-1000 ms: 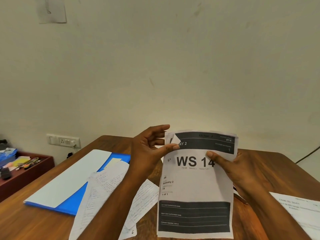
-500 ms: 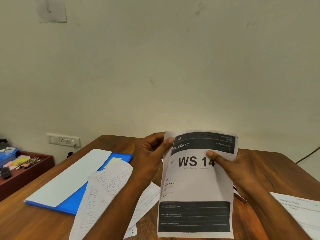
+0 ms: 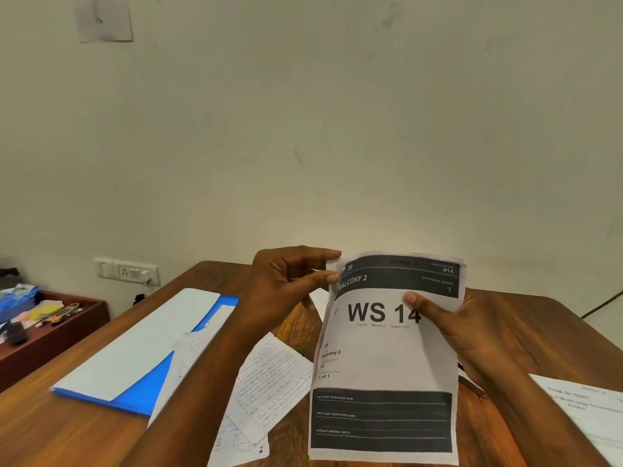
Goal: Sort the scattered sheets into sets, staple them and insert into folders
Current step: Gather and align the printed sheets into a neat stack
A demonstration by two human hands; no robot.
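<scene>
I hold a printed sheet marked "WS 14" (image 3: pixel 384 362) upright above the table. My right hand (image 3: pixel 451 328) grips its right edge, thumb across the front. My left hand (image 3: pixel 286 284) pinches the sheet's top left corner between thumb and forefinger. Handwritten sheets (image 3: pixel 269 379) lie scattered on the wooden table (image 3: pixel 67 433) under my left forearm. A blue folder (image 3: pixel 141 389) lies to the left, a white sheet (image 3: pixel 145 338) on top of it. Another printed sheet (image 3: pixel 586 412) lies at the right edge.
A dark red tray (image 3: pixel 54 332) with pens and small items stands at the far left beside the table. A wall socket (image 3: pixel 129 272) with a plug is behind it. A cable (image 3: pixel 603 303) runs off at the right.
My left hand has moved from the folded corner to the sheet's top left edge and now pinches it flat. The right hand and sheet stay put.
</scene>
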